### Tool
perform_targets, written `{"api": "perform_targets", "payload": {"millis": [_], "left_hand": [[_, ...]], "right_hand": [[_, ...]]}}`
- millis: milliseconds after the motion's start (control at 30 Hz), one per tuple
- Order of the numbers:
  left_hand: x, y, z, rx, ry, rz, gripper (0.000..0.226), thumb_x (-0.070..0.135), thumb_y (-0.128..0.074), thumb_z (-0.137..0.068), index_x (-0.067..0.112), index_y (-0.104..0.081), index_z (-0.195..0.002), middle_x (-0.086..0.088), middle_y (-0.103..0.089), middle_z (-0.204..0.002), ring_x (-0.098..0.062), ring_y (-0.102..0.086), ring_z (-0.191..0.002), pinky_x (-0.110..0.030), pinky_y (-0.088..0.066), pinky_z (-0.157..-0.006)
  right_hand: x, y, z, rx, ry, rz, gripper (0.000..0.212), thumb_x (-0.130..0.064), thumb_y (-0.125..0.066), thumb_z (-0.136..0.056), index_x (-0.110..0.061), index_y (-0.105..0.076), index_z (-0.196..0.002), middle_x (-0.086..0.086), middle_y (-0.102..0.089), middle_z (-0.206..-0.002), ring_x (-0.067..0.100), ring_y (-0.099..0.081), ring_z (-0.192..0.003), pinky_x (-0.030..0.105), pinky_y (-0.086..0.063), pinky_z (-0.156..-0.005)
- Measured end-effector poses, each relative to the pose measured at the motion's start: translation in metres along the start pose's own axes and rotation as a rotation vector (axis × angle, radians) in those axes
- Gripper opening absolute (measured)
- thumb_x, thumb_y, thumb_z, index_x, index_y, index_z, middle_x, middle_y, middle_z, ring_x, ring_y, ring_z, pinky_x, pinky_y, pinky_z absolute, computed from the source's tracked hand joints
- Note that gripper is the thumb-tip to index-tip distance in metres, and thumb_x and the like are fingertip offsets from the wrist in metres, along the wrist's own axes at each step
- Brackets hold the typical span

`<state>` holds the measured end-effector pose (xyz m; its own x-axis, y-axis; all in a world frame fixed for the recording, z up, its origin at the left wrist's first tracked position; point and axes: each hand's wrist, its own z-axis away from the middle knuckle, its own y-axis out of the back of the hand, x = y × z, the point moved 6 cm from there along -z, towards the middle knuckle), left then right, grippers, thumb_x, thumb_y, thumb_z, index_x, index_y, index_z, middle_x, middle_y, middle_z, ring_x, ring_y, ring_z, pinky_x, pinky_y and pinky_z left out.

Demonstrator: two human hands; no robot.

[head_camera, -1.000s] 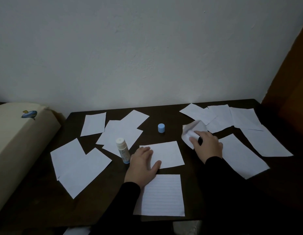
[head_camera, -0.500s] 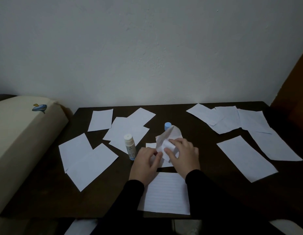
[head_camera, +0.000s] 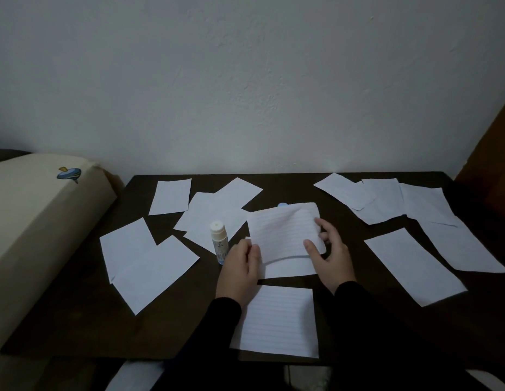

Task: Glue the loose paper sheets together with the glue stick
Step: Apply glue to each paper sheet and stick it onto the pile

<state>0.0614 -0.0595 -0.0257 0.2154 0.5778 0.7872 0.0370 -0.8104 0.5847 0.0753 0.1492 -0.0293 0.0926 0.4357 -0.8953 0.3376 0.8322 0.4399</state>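
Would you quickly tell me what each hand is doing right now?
Left hand: pinches the left edge of the lined sheet.
Right hand: grips the same sheet's right edge.

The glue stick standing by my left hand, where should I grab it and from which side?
Grip the glue stick round its upper body, just below the white tip. It stands upright and uncapped, so stay off the top. Come from its left or from above: the left hand sits close at its lower right, and both hands hold the lined sheet.
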Motion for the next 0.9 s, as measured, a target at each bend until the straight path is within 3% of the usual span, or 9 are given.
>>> {"api": "perform_targets", "payload": {"millis": [100,167,233,300,400,533,667,900], "left_hand": [[-0.0012,0.0010,-0.0017,0.037,0.030,-0.040,0.023,0.031,-0.043,-0.102,0.023,-0.055,-0.119,0.013,-0.057,-0.104,-0.003,-0.055,-0.094,-0.011,-0.041,-0.078],[0.0009,0.0028,-0.0002,0.052,0.059,0.006,0.036,0.028,-0.045,-0.101,0.027,-0.044,-0.137,0.017,-0.052,-0.113,-0.001,-0.052,-0.102,-0.014,-0.040,-0.085],[0.0027,0.0050,0.0017,0.073,0.053,0.055,0.045,0.024,-0.047,-0.100,0.031,-0.036,-0.143,0.014,-0.054,-0.113,-0.004,-0.055,-0.101,-0.008,-0.040,-0.082],[0.0043,0.0070,0.0036,0.084,0.030,0.061,0.041,0.020,-0.048,-0.099,0.031,-0.043,-0.138,0.013,-0.056,-0.114,-0.006,-0.057,-0.100,-0.007,-0.042,-0.080],[0.0051,0.0081,0.0060,0.122,-0.056,-0.027,0.023,0.011,-0.050,-0.095,0.021,-0.065,-0.108,0.010,-0.063,-0.101,-0.005,-0.057,-0.097,-0.015,-0.047,-0.084],[0.0023,0.0072,0.0046,0.144,-0.014,-0.111,0.018,0.012,-0.052,-0.091,0.017,-0.069,-0.089,0.007,-0.065,-0.087,-0.005,-0.056,-0.084,-0.006,-0.038,-0.073],[0.0015,0.0043,0.0020,0.147,-0.005,-0.165,0.018,0.014,-0.053,-0.089,0.016,-0.071,-0.088,0.005,-0.067,-0.084,-0.006,-0.057,-0.078,-0.011,-0.042,-0.069],[0.0021,0.0031,0.0024,0.162,-0.026,-0.231,0.020,0.015,-0.056,-0.088,0.012,-0.075,-0.090,0.001,-0.068,-0.085,-0.008,-0.058,-0.077,-0.017,-0.045,-0.072]], "right_hand": [[-0.0034,0.0016,0.0057,0.041,0.090,0.104,0.040,-0.026,-0.057,-0.094,-0.034,-0.049,-0.132,-0.016,-0.044,-0.107,0.012,-0.036,-0.120,0.039,-0.039,-0.102],[-0.0044,0.0011,0.0085,0.067,0.140,0.157,0.034,-0.025,-0.053,-0.096,-0.031,-0.054,-0.129,-0.013,-0.047,-0.102,0.004,-0.034,-0.109,0.039,-0.039,-0.101],[-0.0036,0.0009,0.0095,0.094,0.153,0.181,0.029,-0.024,-0.052,-0.097,-0.029,-0.058,-0.125,-0.012,-0.050,-0.097,-0.001,-0.031,-0.099,0.041,-0.039,-0.102],[-0.0018,0.0018,0.0092,0.110,0.136,0.202,0.025,-0.022,-0.053,-0.096,-0.029,-0.061,-0.119,-0.014,-0.050,-0.094,-0.005,-0.030,-0.092,0.041,-0.039,-0.102],[-0.0008,0.0017,0.0100,0.098,0.136,0.271,0.020,-0.020,-0.055,-0.093,-0.030,-0.065,-0.107,-0.017,-0.050,-0.090,-0.007,-0.034,-0.085,0.035,-0.037,-0.100],[-0.0053,-0.0040,0.0104,0.043,0.212,0.381,0.019,-0.017,-0.057,-0.088,-0.034,-0.066,-0.092,-0.013,-0.056,-0.081,0.000,-0.048,-0.087,0.027,-0.026,-0.092],[-0.0061,-0.0036,0.0109,0.061,0.214,0.438,0.021,-0.016,-0.056,-0.088,-0.034,-0.066,-0.089,-0.012,-0.058,-0.081,0.008,-0.050,-0.089,0.025,-0.018,-0.087],[-0.0055,-0.0051,0.0090,0.028,0.145,0.535,0.020,-0.020,-0.054,-0.089,-0.035,-0.064,-0.095,-0.014,-0.051,-0.086,0.008,-0.047,-0.093,0.027,-0.019,-0.089]]}}
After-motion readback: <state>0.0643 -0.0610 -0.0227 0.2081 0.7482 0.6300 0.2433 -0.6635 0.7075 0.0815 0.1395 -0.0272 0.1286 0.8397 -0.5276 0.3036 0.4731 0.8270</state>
